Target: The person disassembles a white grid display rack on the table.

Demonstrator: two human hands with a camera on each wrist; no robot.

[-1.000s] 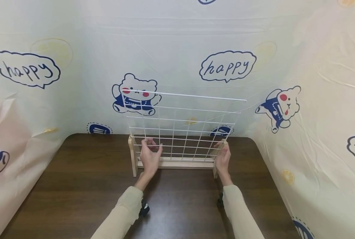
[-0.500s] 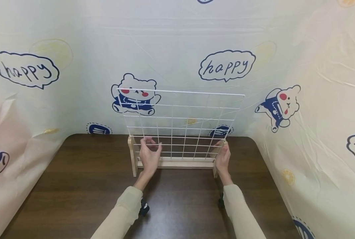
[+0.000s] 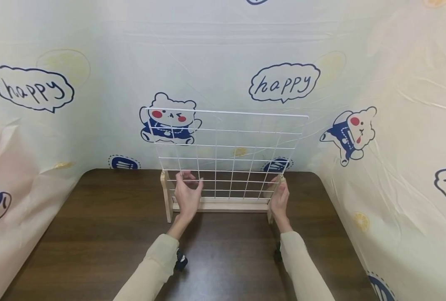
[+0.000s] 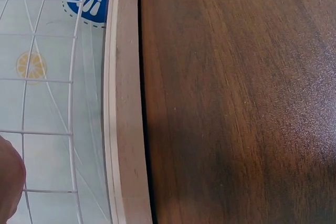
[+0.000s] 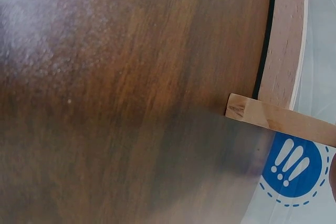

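Note:
A white wire grid panel [image 3: 226, 112] stands within a pale wooden stand [image 3: 230, 207], its upper part well above the stand's two side pieces. My left hand [image 3: 188, 197] pinches the grid near its lower left, thumb in front and fingers behind the wires. My right hand [image 3: 280, 200] grips the stand's right side piece, with part of the fingers hidden behind it. In the left wrist view the grid's lower wires [image 4: 71, 82] run beside the wooden crossbar [image 4: 128, 103], apart from it. The right wrist view shows the foot of the right side piece [image 5: 283, 119].
The stand rests on a dark brown wooden table [image 3: 230, 251] with rounded far corners. A pale printed sheet [image 3: 223, 62] with bears and "happy" bubbles hangs behind and at both sides. The stand's left side piece [image 3: 166, 198] is upright beside my left hand.
The grid's top edge has risen a little, its left end also shifting left, and its bottom edge has lifted slightly. My left hand has moved up slightly; the right hand and stand have stayed put.

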